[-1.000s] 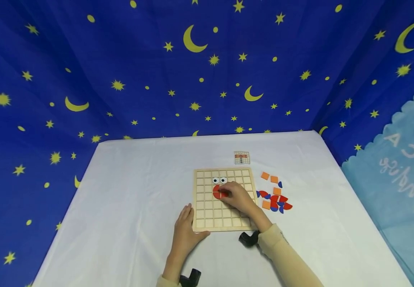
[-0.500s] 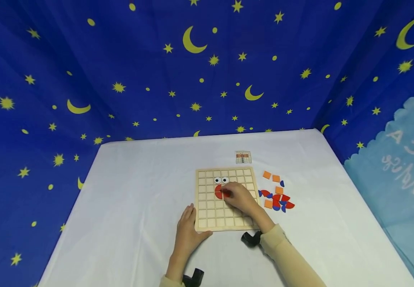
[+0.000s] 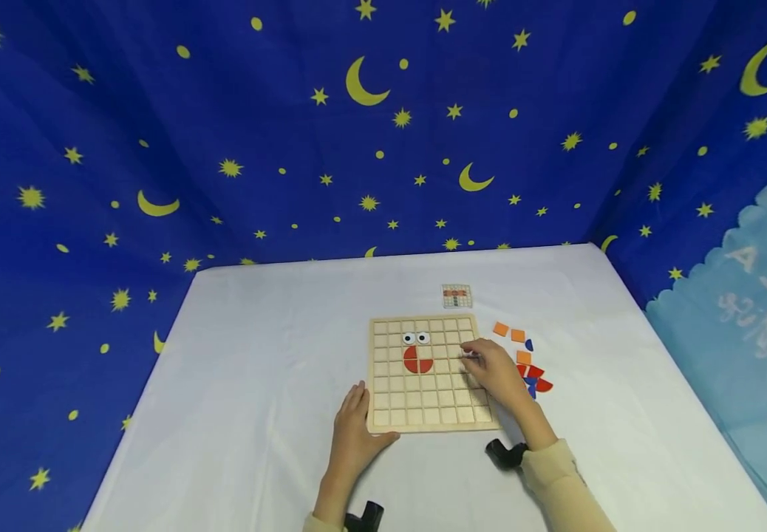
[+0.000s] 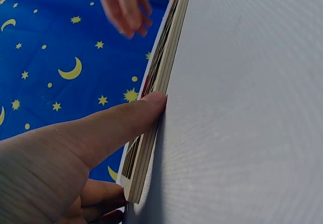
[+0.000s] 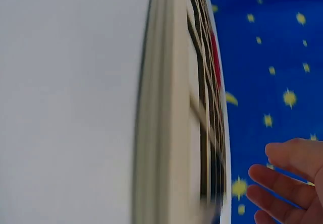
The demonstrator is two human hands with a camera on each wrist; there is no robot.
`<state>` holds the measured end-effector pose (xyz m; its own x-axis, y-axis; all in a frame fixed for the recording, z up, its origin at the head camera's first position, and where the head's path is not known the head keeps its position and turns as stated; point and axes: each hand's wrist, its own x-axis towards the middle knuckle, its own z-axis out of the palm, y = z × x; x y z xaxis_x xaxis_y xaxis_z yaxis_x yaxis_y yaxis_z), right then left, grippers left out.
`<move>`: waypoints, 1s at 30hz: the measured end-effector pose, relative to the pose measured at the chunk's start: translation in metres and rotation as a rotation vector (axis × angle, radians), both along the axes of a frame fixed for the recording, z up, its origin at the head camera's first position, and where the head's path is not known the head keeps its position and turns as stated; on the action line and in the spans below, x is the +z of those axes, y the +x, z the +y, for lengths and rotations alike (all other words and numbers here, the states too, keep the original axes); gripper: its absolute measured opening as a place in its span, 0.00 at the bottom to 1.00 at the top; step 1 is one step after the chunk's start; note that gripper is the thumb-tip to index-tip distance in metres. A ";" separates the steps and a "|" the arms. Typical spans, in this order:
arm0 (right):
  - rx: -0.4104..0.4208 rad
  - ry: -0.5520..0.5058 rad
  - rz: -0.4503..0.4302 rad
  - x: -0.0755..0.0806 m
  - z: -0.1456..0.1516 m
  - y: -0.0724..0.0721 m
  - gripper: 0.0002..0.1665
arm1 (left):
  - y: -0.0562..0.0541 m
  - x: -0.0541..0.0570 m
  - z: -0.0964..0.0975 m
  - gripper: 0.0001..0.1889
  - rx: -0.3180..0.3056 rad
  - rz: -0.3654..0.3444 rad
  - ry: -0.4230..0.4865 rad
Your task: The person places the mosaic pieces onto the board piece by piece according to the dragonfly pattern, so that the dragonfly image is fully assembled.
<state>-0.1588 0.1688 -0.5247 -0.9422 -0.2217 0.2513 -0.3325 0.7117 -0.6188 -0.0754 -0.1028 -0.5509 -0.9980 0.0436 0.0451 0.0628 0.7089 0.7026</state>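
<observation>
A square wooden grid board (image 3: 438,399) lies on the white table. Two round eye pieces (image 3: 416,338) sit in its upper cells, with three red quarter-circle pieces (image 3: 411,363) below them. My left hand (image 3: 353,428) steadies the board's near left corner, fingers straight along the left side and thumb (image 4: 139,114) against the front edge. Over the board's right side hangs my right hand (image 3: 495,372), its fingers (image 5: 280,183) loosely bent and apart, with nothing between them in the right wrist view. It partly covers the loose pieces beyond.
Right of the board lie orange squares (image 3: 518,336), red quarter-circles (image 3: 543,386) and blue half-circles (image 3: 529,345). Behind it is a small pattern card (image 3: 457,296). A black wrist camera mount (image 3: 506,454) sits at my right wrist. A blue star-print curtain (image 3: 304,133) hangs behind the table.
My right hand has left the red pieces and moved right, toward the loose pieces, uncovering a third red quarter-circle on the board. My left hand stays at the corner.
</observation>
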 end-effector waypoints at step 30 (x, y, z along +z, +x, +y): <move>-0.076 0.116 -0.007 -0.001 0.041 -0.024 0.20 | -0.021 0.009 -0.003 0.52 0.050 0.050 0.024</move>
<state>-0.1826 0.2097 -0.5261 -0.9592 -0.1763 0.2212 -0.2703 0.8017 -0.5331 -0.0961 -0.1060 -0.5423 -0.9954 -0.0080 0.0955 0.0631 0.6948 0.7164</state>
